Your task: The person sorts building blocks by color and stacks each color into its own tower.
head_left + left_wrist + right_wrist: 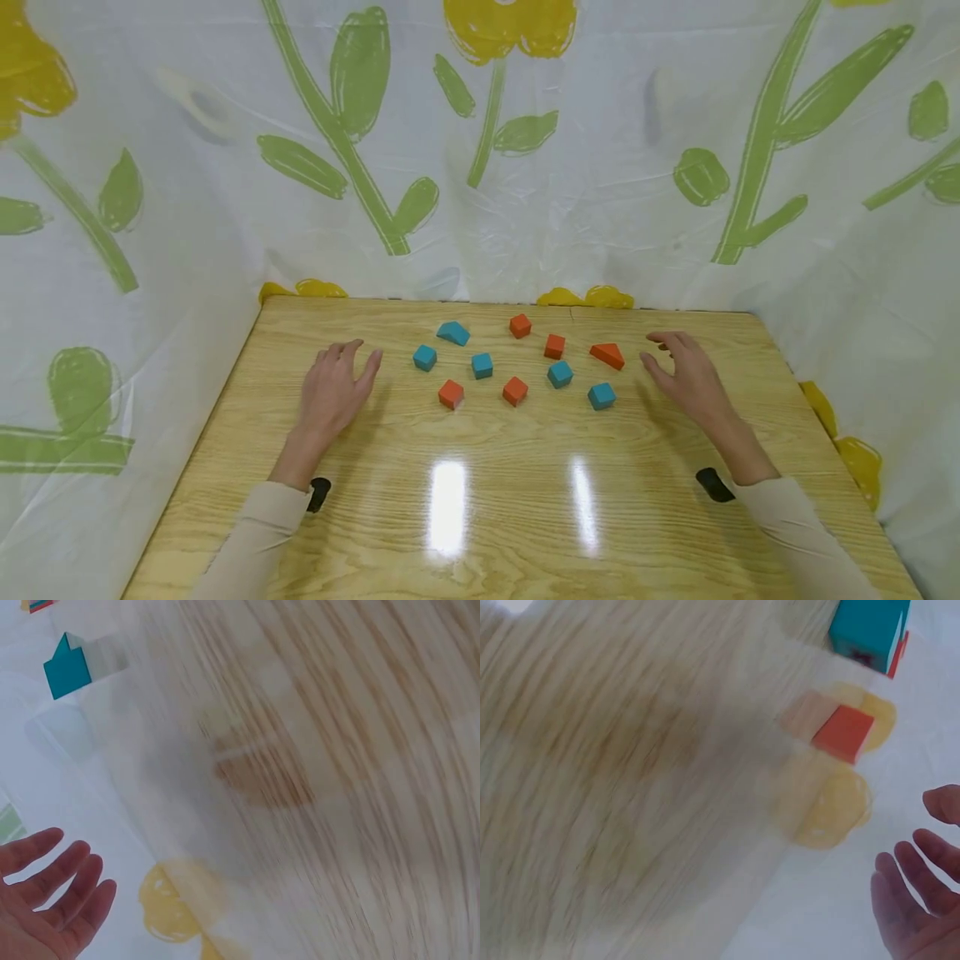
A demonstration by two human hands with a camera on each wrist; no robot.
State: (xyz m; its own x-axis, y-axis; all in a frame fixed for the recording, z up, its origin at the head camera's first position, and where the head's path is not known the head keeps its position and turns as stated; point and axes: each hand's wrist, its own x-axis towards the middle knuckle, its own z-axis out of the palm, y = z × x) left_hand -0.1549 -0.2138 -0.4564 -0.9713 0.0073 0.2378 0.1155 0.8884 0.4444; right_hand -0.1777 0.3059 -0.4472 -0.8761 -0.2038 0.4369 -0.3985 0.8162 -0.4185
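Note:
Several small red cubes (515, 391) and blue cubes (482, 366) lie scattered across the middle of the wooden table. Among them are a blue wedge-like block (453, 333) at the back left and a red triangular block (608, 355) at the right. My left hand (333, 392) hovers left of the group, nearest a blue cube (425, 358), holding nothing. To the right of the red triangular block, my right hand (690, 375) is raised, also holding nothing. Both wrist views show loosely spread fingers, with a teal block (67, 671) and a red block (844, 733) some distance away.
A white cloth with green stems and yellow flowers (510, 29) hangs behind and along both sides of the table (517, 517). Light glare lies on the tabletop's near part. Each wrist wears a black device (715, 485).

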